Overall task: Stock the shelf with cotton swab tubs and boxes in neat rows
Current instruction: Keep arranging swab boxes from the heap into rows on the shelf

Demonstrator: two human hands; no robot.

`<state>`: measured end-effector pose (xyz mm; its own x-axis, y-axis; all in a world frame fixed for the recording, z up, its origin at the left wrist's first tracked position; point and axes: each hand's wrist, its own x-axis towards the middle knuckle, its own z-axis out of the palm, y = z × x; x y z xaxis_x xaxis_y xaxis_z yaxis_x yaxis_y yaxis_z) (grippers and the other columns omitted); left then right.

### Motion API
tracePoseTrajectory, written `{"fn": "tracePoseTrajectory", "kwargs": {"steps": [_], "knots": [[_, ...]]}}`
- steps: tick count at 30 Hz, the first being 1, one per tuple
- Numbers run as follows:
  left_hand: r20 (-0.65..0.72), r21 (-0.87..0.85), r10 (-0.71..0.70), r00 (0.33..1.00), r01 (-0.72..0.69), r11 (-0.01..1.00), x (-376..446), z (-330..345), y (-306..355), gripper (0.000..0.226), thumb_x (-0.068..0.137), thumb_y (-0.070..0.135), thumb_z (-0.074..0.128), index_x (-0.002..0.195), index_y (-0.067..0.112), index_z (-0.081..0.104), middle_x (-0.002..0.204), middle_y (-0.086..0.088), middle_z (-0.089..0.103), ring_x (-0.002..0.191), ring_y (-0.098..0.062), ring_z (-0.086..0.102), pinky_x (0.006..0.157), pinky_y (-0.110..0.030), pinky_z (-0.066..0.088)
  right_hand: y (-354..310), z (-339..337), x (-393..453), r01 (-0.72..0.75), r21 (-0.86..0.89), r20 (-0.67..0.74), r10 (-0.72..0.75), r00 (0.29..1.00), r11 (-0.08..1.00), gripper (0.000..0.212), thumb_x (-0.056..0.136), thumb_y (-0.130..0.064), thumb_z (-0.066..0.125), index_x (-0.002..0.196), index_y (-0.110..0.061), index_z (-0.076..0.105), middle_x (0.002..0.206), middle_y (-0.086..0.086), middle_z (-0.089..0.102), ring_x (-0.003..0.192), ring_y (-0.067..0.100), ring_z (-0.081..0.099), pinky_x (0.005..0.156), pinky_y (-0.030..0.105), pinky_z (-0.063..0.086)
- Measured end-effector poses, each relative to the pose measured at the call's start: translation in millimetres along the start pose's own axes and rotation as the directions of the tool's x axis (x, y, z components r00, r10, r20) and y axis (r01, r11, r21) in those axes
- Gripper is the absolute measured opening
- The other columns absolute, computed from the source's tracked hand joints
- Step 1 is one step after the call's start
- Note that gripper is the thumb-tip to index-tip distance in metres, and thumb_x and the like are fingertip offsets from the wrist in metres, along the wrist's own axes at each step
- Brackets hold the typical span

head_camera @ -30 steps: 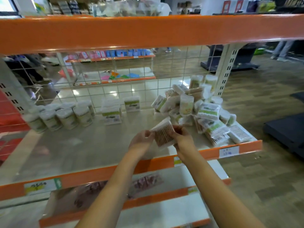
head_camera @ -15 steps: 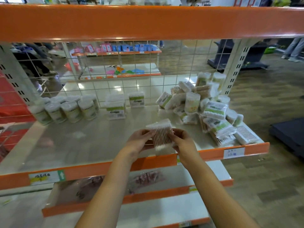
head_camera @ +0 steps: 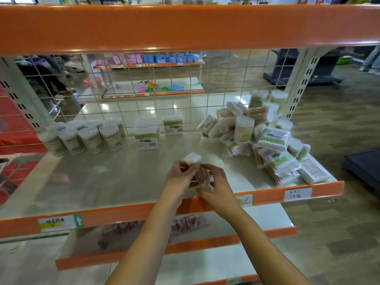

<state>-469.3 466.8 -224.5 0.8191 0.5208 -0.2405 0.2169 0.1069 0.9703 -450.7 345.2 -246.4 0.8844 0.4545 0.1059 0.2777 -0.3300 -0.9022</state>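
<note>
Left hand: the left hand (head_camera: 178, 175) reaches in from below, forearm angled up and rightward, held just above the front part of the shelf (head_camera: 107, 182); fingers curled round the left side of a small clear box of cotton swabs (head_camera: 195, 168), thumb on its near face.
Right hand: the right hand (head_camera: 217, 185) comes in from the lower right, wrist bent inward; fingers curled against the box's right side and lower end, pinching it from opposite the left hand.
Box, position: held between both hands over the shelf's front middle, apart from the other stock.
Box, axis: long axis runs away from the person and slightly left; the white cotton tips show at the far upper end, the tan sticks run down into the hands. Lower end hidden by fingers.
Left stock: round swab tubs (head_camera: 90, 136) stand upright in a cluster at the back left.
Middle stock: square boxes (head_camera: 147, 135) stand upright near the wire grid, labels facing front.
Right stock: a loose pile of tubs and packs (head_camera: 265, 138) lies jumbled, pieces tilted every way.
</note>
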Motion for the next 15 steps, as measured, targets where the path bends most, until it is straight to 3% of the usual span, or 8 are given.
{"fn": "tracePoseTrajectory", "kwargs": {"steps": [2,4,7,10,13,15], "knots": [[0.028,0.012,-0.008,1.000,0.008,1.000,-0.5,0.9,0.1,0.021,0.084,0.025,0.069,0.093,0.016,0.052,0.098,-0.009,0.065,0.087,-0.021,0.067,0.070,-0.030,0.056,-0.7,1.2,2.5,-0.005,0.000,-0.030,0.005,1.000,1.000,0.047,0.088,-0.008,0.055,0.132,-0.019,0.044,0.124,-0.005,0.040,0.118,0.011,0.045,0.096,0.018,0.040],[0.057,0.130,0.016,0.998,-0.023,0.991,0.4,-1.2,0.9,0.022,0.084,0.031,0.069,0.093,0.019,0.053,0.097,-0.003,0.063,0.091,-0.020,0.064,0.075,-0.031,0.054,0.0,1.4,5.1,-0.005,-0.020,-0.051,0.004,0.999,1.000,0.046,0.090,-0.001,0.047,0.132,-0.017,0.043,0.127,-0.001,0.043,0.110,0.008,0.046,0.084,0.006,0.037],[0.121,0.313,0.061,0.991,-0.096,0.945,1.6,-8.5,8.0,0.030,0.081,0.040,0.068,0.101,0.022,0.056,0.100,0.004,0.062,0.093,-0.014,0.058,0.075,-0.026,0.045,2.8,-2.7,9.2,-0.023,0.013,-0.100,0.024,0.995,1.000,0.045,0.090,0.002,0.044,0.131,-0.018,0.044,0.122,-0.005,0.050,0.104,0.008,0.050,0.082,0.015,0.041],[0.104,0.383,0.112,0.988,-0.144,0.913,8.6,-21.8,14.7,0.035,0.084,0.040,0.066,0.109,0.020,0.052,0.106,0.006,0.057,0.096,-0.011,0.054,0.074,-0.023,0.040,3.7,-9.5,10.1,-0.103,0.278,-0.102,0.136,0.985,0.955,0.035,0.094,-0.004,0.047,0.119,-0.028,0.047,0.108,-0.013,0.057,0.099,0.008,0.056,0.080,0.021,0.049],[0.127,0.336,0.103,0.986,-0.141,0.931,15.7,-36.4,21.6,0.051,0.084,0.039,0.065,0.127,0.020,0.045,0.121,0.005,0.053,0.109,-0.015,0.051,0.090,-0.032,0.044,5.5,-14.0,10.4,-0.188,0.615,0.036,0.211,0.977,0.766,0.028,0.097,-0.002,0.044,0.118,-0.020,0.051,0.119,0.004,0.059,0.110,0.017,0.059,0.089,0.029,0.054],[0.211,0.289,0.071,0.975,-0.131,0.948,16.8,-39.9,27.6,0.054,0.087,0.033,0.063,0.134,0.018,0.042,0.122,0.004,0.052,0.111,-0.015,0.049,0.089,-0.031,0.041,4.7,-15.2,10.1,-0.237,0.712,0.120,0.218,0.969,0.661,0.028,0.097,0.001,0.041,0.116,-0.016,0.052,0.120,0.010,0.059,0.111,0.023,0.060,0.089,0.033,0.054]]}}
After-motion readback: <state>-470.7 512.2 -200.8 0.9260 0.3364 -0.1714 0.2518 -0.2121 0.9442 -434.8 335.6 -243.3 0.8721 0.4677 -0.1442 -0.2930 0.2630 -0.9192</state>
